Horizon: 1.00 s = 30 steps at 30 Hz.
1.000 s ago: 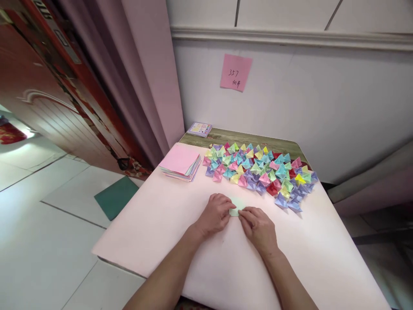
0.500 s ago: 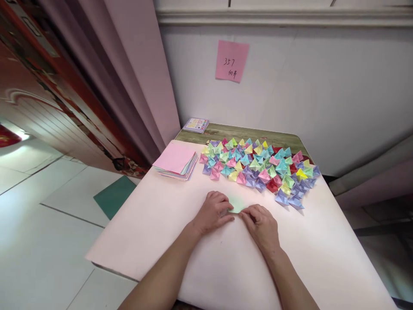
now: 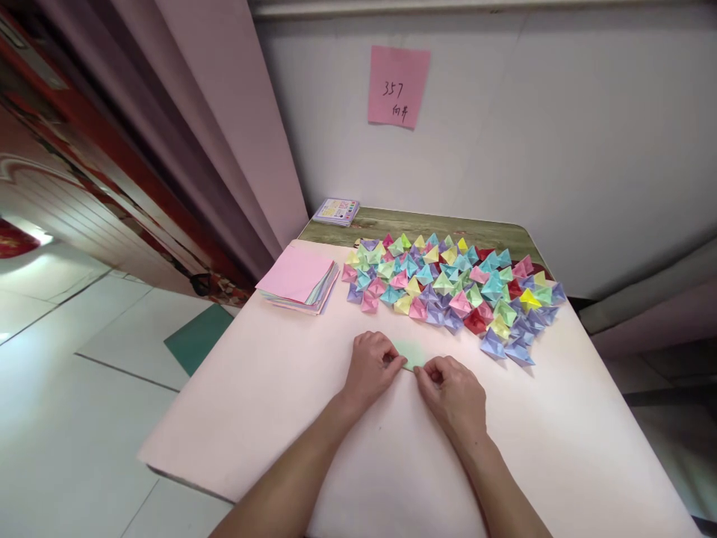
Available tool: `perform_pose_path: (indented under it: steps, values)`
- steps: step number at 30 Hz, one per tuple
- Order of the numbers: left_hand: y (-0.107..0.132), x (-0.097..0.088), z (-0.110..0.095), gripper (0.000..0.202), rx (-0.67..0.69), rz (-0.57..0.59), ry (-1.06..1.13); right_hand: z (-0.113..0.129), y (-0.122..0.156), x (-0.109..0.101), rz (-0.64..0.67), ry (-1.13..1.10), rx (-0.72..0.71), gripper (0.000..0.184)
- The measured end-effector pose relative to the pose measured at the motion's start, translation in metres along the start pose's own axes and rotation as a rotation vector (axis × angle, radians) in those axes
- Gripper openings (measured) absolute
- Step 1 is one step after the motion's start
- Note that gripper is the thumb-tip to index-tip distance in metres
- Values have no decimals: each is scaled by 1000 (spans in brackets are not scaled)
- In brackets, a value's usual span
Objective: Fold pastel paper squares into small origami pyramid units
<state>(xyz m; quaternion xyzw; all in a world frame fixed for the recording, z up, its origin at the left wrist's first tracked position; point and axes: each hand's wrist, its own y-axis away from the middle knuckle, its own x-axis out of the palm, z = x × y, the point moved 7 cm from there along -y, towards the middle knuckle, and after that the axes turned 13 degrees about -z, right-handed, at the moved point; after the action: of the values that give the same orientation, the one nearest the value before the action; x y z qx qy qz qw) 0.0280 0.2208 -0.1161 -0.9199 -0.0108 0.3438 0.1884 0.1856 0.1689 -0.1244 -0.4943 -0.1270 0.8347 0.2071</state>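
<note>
A small piece of pale green paper (image 3: 411, 353) lies low over the white tabletop between my two hands. My left hand (image 3: 373, 364) pinches its near left edge between thumb and fingers. The near right edge is pinched by my right hand (image 3: 452, 387), close to the left one. My fingers cover the paper's ends, so its full folded shape is hidden. Beyond the hands spreads a crowd of small folded paper shapes (image 3: 442, 284) in pink, blue, yellow, green, red and purple.
A stack of square coloured paper (image 3: 296, 275), pink on top, sits at the table's left. Behind it is a small printed pack (image 3: 337, 211). A pink note (image 3: 399, 87) hangs on the wall. A green sheet (image 3: 197, 338) lies on the floor by the white table (image 3: 235, 418).
My left thumb and fingers, earlier apart at the green paper, have closed into a pinch on its near edge. My right hand keeps its pinch. The camera view has shifted slightly.
</note>
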Motion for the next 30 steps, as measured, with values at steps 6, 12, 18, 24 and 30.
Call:
perform_pose_path:
  steps: [6, 12, 18, 24, 30]
  values:
    - [0, 1, -2, 17, -3, -6, -47, -1, -1, 1, 4, 4, 40, 27]
    - [1, 2, 4, 16, -66, -19, -53, -7, -2, 2, 57, -75, 154, 17]
    - [2, -4, 12, 33, -153, -111, -119, -11, -3, 3, 112, -135, 189, 17]
    - [1, -2, 15, 27, -155, -90, -110, -13, -2, 3, 119, -153, 198, 20]
    - [4, -2, 12, 28, -83, -102, -135, -13, -13, 9, 266, 37, 331, 29]
